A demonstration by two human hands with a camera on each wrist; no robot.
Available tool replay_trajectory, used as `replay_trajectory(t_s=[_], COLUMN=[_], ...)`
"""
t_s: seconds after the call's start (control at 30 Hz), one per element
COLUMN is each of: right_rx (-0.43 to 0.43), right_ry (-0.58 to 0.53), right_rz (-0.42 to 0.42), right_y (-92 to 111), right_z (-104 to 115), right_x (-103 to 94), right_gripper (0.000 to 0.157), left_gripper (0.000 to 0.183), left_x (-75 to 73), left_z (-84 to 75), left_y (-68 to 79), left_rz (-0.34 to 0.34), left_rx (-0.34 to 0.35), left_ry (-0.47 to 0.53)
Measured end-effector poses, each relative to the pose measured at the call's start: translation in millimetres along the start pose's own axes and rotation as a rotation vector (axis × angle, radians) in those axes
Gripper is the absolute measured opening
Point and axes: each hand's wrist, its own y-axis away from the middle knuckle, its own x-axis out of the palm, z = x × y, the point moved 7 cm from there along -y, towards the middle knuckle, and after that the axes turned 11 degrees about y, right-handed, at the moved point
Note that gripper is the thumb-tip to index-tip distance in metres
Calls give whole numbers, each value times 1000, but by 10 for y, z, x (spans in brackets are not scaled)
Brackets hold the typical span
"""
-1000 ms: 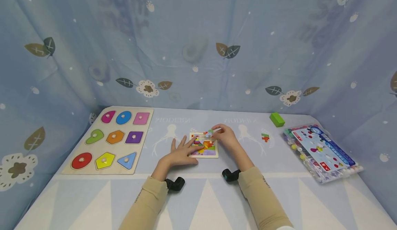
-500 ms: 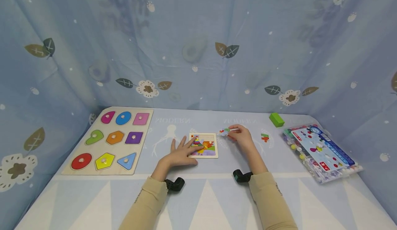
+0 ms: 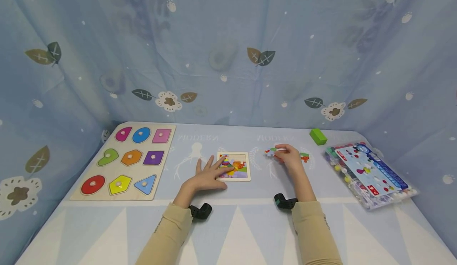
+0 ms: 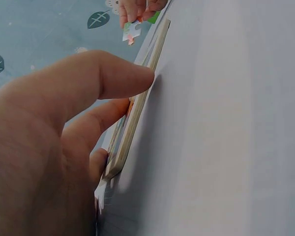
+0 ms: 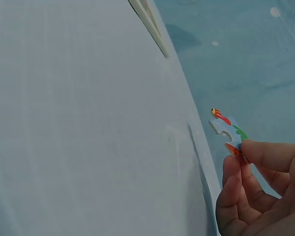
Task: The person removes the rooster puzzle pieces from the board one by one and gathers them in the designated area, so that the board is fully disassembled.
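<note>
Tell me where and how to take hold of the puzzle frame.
I'd come from the right and pinch the near and far sides of the frame at its right end. The left hand spreads over its left part, while the right end is uncovered. It lies flat, and the left wrist view shows a straight, thick edge for fingertips to press on.

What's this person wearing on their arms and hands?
The left sleeve and right sleeve are tan, each with dark markings too small to read. A chunky black camera sits at each wrist. Left hand and right hand are ungloved.
</note>
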Motion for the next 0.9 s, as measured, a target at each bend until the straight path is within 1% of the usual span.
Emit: replay_trajectory(t_s=[0.13, 0.33, 0.47, 0.57, 0.63, 0.73, 0.9], right_rx=[13, 44, 61, 66, 66, 66, 61], right_ry=[-14, 58, 118, 170, 196, 226, 300], right_rz=[-30, -96, -171, -243, -273, -285, -286], right_y=[-1, 2, 10, 17, 20, 20, 28], right_z=[-39, -119, -178, -221, -243, -258, -251], right_x=[-98, -246, -351, -434, -474, -503, -527], right_gripper=[32, 31, 28, 23, 19, 17, 20], left_gripper=[61, 62, 63, 63, 63, 63, 63], left_x=[-5, -4, 1, 5, 6, 4, 0], left_z=[0, 4, 1, 1, -2, -10, -16], left_y=[-4, -2, 7, 15, 19, 24, 23], left_rz=[1, 2, 2, 2, 1, 1, -2], left_rx=[-2, -17, -20, -24, -25, -25, -23], left_ry=[-6, -7, -3, 0, -2, -2, -4])
